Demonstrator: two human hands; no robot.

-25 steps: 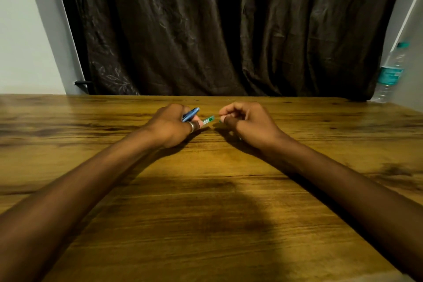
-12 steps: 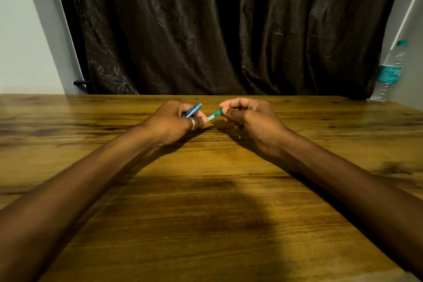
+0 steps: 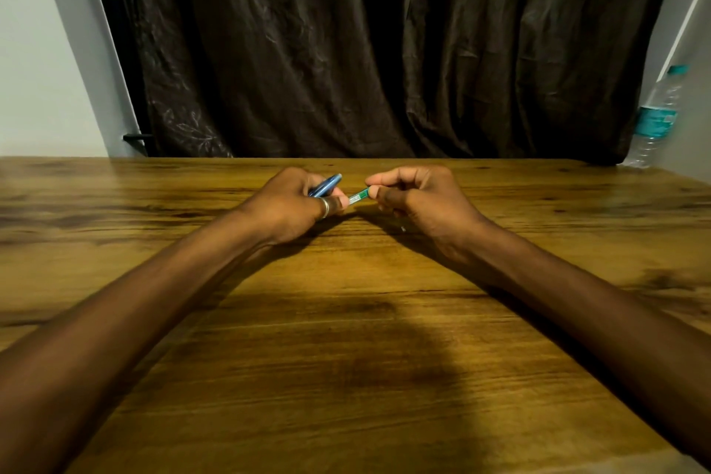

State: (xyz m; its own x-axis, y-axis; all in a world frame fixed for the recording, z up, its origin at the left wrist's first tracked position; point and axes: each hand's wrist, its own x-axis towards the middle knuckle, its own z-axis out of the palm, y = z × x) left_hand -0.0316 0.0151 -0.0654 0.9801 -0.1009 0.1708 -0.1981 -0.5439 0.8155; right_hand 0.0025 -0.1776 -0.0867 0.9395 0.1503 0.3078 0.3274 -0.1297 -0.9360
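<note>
Both hands meet over the middle of the wooden table (image 3: 346, 339). My left hand (image 3: 292, 204), with a ring on one finger, grips a blue pen part (image 3: 329, 183) that sticks out up and to the right. My right hand (image 3: 419, 196) pinches a thin green pen body (image 3: 359, 197) between thumb and fingers. The green piece slants down to the left, and its lower end reaches my left fingertips. A small metal tip (image 3: 403, 229) shows under my right palm.
A clear water bottle (image 3: 654, 119) with a teal label and cap stands at the table's far right corner. A dark curtain (image 3: 365, 50) hangs behind the far edge. White wall shows at the left.
Both hands have lifted slightly and shifted a little away from me. The green piece now tilts more steeply between them. Both grips are the same.
</note>
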